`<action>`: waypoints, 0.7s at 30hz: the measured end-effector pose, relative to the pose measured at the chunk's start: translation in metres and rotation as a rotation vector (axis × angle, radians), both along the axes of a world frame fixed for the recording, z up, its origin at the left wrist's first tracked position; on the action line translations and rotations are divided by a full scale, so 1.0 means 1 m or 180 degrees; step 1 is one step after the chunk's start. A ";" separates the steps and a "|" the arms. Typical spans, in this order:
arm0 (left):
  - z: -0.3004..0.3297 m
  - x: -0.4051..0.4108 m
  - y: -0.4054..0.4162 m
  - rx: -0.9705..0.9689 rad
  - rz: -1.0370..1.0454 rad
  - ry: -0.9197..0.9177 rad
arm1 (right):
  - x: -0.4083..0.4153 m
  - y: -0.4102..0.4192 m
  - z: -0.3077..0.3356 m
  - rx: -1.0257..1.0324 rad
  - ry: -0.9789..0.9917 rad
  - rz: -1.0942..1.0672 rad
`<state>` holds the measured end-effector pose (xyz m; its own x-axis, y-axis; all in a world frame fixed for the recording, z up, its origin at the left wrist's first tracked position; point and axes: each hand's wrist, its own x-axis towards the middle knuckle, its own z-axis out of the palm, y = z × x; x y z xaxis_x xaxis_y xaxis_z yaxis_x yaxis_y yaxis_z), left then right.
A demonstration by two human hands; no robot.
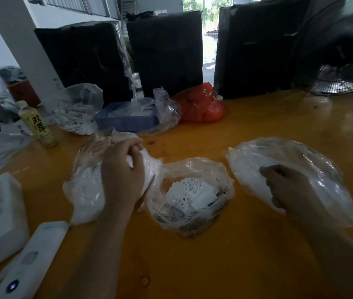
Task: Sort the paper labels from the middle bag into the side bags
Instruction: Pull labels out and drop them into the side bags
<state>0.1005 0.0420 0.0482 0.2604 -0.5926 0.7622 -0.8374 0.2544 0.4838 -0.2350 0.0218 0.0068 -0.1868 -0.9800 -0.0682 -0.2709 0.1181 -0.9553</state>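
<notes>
Both hands at the side bags, paper labels [192,190] left in the open middle bag [189,199] between them.
Left hand [123,171] is curled, gripping the left bag [89,186]; right hand [287,188] is curled at the right bag [300,169], contents unclear. Risk: thin plastic may be dragged, labels spilled or mis-sorted onto the table [257,126].

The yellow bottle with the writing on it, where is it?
In the head view the yellow bottle stands upright at the table's far left, just left of the left side bag.
</notes>
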 end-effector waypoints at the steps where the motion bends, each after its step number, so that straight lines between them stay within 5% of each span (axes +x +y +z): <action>1: -0.004 -0.014 0.003 0.0145 -0.0352 0.0226 | 0.009 0.004 -0.001 0.0123 -0.0457 0.0236; 6: -0.036 -0.062 0.005 0.2076 -0.1892 0.1177 | 0.059 0.021 0.000 0.0111 -0.1157 0.1040; 9: -0.052 -0.072 0.002 0.2748 -0.2515 0.2220 | 0.077 0.019 -0.001 0.0116 -0.1425 0.1121; 12: -0.060 -0.073 0.003 0.2654 -0.2885 0.2909 | 0.088 0.016 -0.005 0.0278 -0.1779 0.1217; 21: -0.064 -0.069 0.006 0.2233 -0.2163 0.3151 | 0.092 0.018 -0.009 0.0274 -0.1699 0.1017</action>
